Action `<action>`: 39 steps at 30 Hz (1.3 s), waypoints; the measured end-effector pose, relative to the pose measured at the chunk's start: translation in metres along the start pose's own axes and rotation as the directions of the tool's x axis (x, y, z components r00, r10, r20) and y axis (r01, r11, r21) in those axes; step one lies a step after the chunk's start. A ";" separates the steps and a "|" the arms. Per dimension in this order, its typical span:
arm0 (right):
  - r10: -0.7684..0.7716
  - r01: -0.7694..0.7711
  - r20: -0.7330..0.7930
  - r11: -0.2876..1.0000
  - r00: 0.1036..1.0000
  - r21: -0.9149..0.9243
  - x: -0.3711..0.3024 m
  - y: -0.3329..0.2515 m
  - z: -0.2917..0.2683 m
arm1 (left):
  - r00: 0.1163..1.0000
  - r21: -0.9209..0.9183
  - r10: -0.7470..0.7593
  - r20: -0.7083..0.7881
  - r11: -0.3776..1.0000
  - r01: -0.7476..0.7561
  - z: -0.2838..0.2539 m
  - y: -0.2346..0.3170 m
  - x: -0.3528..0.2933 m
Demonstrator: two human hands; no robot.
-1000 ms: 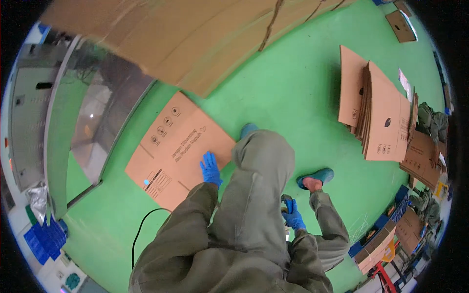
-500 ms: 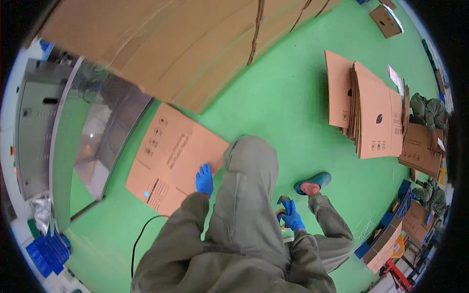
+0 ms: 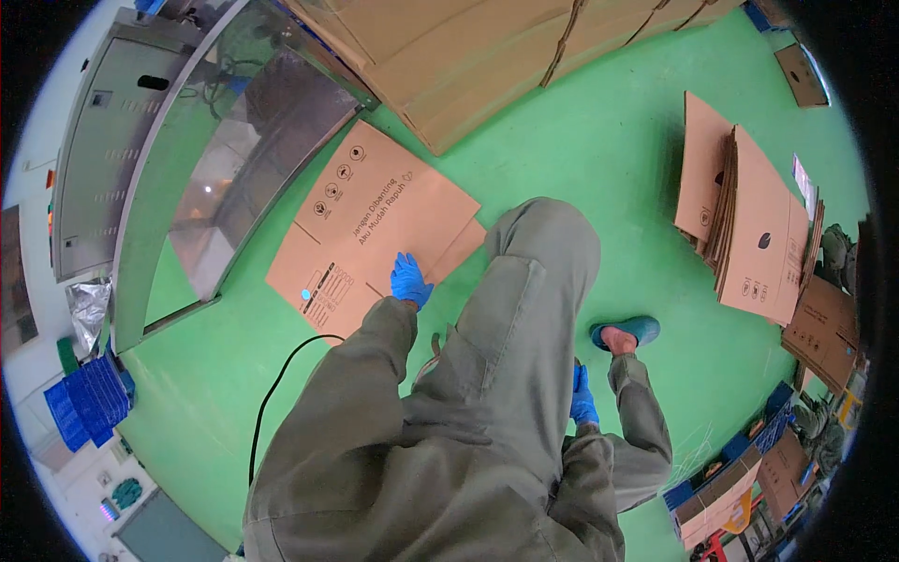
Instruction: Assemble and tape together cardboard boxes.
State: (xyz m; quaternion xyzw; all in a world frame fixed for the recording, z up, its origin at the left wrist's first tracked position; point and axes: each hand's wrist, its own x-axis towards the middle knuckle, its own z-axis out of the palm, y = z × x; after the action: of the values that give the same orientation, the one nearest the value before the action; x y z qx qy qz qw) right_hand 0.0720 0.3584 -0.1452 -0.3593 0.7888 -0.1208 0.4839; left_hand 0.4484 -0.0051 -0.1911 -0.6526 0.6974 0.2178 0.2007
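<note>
My left hand (image 3: 410,282), in a blue glove, lies on the near edge of a flattened cardboard box (image 3: 365,229) with its fingers stretched out. The folded brown box rests on the green floor, printed side up, its right flap edge beside my raised knee. Low on my right side, my right hand (image 3: 582,400), also blue-gloved, is partly hidden behind my leg. Its fingers are closed around a tape dispenser, of which only a small sliver shows now; the earlier picture shows its roll.
Large upright cardboard sheets (image 3: 487,66) stand ahead. A metal-framed machine (image 3: 201,178) is at left, and a black cable (image 3: 279,379) runs across the floor. Flattened boxes (image 3: 763,225) lean in a stack at right. Co-workers handle boxes (image 3: 824,328) farther right.
My view has swung left, so the box and stacks appear farther right. My right hand has slipped mostly behind my leg, covering the tape dispenser. My left hand stays on the box.
</note>
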 end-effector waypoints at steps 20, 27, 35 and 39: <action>0.300 -0.358 0.206 0.860 0.931 0.365 0.031 -0.092 -0.025 | 0.986 0.309 0.091 -0.141 0.950 -0.043 0.034 -0.002 0.041; 0.287 -0.293 0.062 0.944 0.956 0.150 0.028 -0.075 -0.023 | 0.970 -0.013 0.006 -0.241 1.000 -0.009 -0.057 0.020 -0.021; 0.316 -0.302 -0.001 0.906 0.949 0.297 0.017 -0.124 -0.045 | 0.855 0.050 0.120 -0.504 0.993 -0.110 -0.212 -0.018 -0.081; 0.193 -0.167 -0.057 0.936 0.980 0.310 0.008 -0.115 -0.060 | 0.669 -0.012 0.054 -0.741 0.996 -0.094 -0.298 -0.022 -0.113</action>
State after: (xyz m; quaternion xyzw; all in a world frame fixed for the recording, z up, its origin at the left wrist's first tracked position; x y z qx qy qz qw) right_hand 0.0709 0.2613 -0.0588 -0.2015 0.8105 -0.2111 0.5078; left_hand 0.4792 -0.0816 0.1175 -0.6608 0.7392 -0.0402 -0.1238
